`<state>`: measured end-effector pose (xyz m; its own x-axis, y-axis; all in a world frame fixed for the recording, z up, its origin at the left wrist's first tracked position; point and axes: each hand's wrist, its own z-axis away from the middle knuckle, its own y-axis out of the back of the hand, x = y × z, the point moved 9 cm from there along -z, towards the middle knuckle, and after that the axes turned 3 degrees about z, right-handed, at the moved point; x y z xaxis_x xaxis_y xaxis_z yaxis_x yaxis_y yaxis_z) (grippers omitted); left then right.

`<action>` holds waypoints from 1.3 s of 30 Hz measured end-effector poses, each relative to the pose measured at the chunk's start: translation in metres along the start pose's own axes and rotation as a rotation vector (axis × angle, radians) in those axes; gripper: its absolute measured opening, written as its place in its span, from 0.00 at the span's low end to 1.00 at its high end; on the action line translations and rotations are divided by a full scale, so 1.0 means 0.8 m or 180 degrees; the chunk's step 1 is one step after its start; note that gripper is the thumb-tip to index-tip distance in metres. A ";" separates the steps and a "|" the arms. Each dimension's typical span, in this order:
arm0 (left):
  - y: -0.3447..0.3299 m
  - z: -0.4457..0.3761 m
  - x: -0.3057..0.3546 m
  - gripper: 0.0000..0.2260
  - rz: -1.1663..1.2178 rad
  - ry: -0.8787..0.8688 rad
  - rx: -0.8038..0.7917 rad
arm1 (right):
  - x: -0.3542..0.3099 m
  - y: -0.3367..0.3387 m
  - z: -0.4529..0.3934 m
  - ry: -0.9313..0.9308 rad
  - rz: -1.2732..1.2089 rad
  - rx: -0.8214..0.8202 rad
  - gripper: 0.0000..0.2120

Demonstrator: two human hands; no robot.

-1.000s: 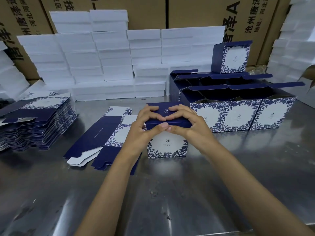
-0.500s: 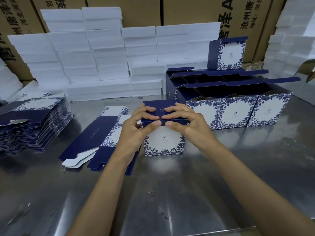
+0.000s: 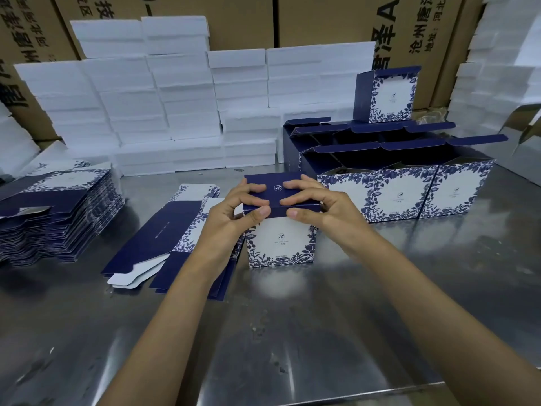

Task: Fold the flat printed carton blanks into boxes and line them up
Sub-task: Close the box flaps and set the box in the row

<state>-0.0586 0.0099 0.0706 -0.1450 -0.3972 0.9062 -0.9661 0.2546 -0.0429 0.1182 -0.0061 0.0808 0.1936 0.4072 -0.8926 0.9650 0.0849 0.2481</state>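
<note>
Both hands are grasping the top of a half-closed carton [image 3: 281, 244]: the left hand [image 3: 231, 221] is curling its fingers over the navy lid while its thumb is pressing the front flap, and the right hand [image 3: 325, 212] is mirroring that hold from the other side. The carton is standing upright on the metal table [image 3: 322, 332], near the middle, its white front with blue floral print facing the camera. Just to its left, a flat blank [image 3: 158, 241] is lying unfolded on the table, partly hidden under the left forearm. Farther left, a stack of blanks [image 3: 58, 212] is sitting near the table's edge. To the right and behind, a row of folded boxes [image 3: 401, 194] is standing side by side with lids open, a second row is sitting behind it, and one closed box [image 3: 386, 95] is resting on top. White foam blocks [image 3: 181, 98] are piling up along the back, in front of brown shipping cartons [image 3: 243, 22].
</note>
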 end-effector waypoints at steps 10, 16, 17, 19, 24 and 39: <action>-0.002 0.021 -0.016 0.22 0.0236 0.0390 0.0127 | 0.025 0.012 0.021 -0.0433 -0.0708 0.0184 0.21; 0.006 0.051 -0.049 0.38 -0.0162 0.0918 0.0532 | 0.048 0.004 0.050 -0.1131 -0.0232 0.0567 0.21; 0.004 0.050 -0.045 0.36 -0.0289 0.0882 0.0597 | 0.042 0.001 0.047 -0.1093 -0.0133 0.0545 0.21; 0.005 0.043 -0.025 0.34 -0.0479 0.0750 0.0833 | 0.020 -0.001 0.034 -0.0923 0.0120 0.0414 0.24; 0.008 0.003 0.065 0.33 -0.0850 0.0053 0.1115 | -0.058 0.016 -0.018 -0.0532 0.0426 0.0278 0.27; -0.141 -0.266 0.109 0.30 -0.1789 -0.0177 0.0155 | -0.114 0.226 -0.168 -0.0528 0.0981 0.1144 0.18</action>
<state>0.0831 0.1340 0.2438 0.3848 -0.5060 0.7719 -0.9065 -0.0499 0.4191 0.2514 0.0945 0.2578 0.4766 0.2113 -0.8533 0.8527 -0.3472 0.3903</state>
